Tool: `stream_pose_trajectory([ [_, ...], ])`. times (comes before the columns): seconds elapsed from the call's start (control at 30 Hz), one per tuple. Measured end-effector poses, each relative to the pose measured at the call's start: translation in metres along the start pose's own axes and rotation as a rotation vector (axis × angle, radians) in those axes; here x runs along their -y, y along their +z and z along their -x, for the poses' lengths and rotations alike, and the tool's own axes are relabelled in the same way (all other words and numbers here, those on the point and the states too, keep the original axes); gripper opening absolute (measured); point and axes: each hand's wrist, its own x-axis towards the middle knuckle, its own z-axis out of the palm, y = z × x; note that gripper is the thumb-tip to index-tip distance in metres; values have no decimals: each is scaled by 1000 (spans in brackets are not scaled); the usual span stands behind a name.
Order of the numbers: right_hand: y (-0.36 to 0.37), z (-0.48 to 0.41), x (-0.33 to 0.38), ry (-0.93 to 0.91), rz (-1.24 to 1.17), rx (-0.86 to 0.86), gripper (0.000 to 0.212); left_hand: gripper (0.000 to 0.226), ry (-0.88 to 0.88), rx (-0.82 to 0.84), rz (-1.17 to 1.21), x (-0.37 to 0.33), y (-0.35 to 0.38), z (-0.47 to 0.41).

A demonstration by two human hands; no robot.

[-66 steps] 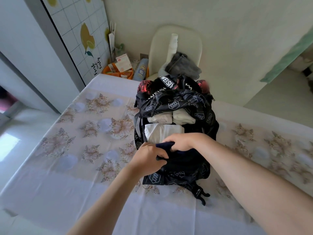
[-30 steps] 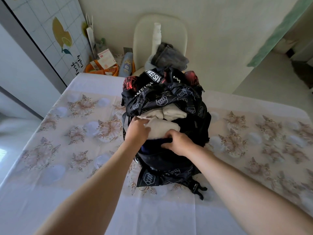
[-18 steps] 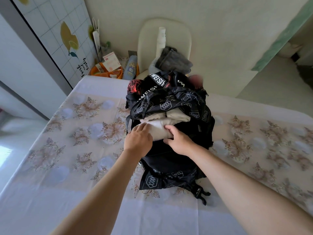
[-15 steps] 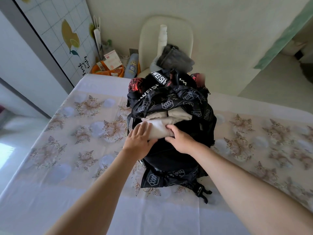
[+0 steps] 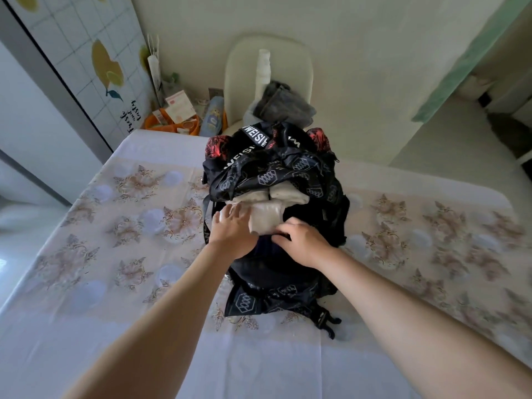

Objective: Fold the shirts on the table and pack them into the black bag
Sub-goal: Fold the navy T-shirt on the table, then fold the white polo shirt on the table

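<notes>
Head view, your left hand [image 5: 233, 230] spread flat on the folded white shirt [image 5: 266, 218] inside the open black bag [image 5: 288, 174] on the floral-clothed table [image 5: 115, 254], your right hand [image 5: 302, 244] curled at its near edge, grip unclear.

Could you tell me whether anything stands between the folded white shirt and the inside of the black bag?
Yes. Two folded cream shirts sit in the mouth of the black patterned fabric bag, against the far edge of the folded white shirt, under the bag's drooping flap. The left hand lies flat on the shirt.
</notes>
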Motion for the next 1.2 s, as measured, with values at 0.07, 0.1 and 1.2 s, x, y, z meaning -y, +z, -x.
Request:
stream_pose_trajectory([
  [0.07, -19, 14, -10, -7, -60, -119, 39, 51, 12, -155, 47, -26, -10, 7],
  [0.1, -29, 22, -17, -6, -92, -169, 38, 44, 45, -216, 101, -44, -16, 10],
  [1.2, -197, 690, -652, 969, 101, -475, 33, 48, 918, 636, -9, -922, 282, 201],
])
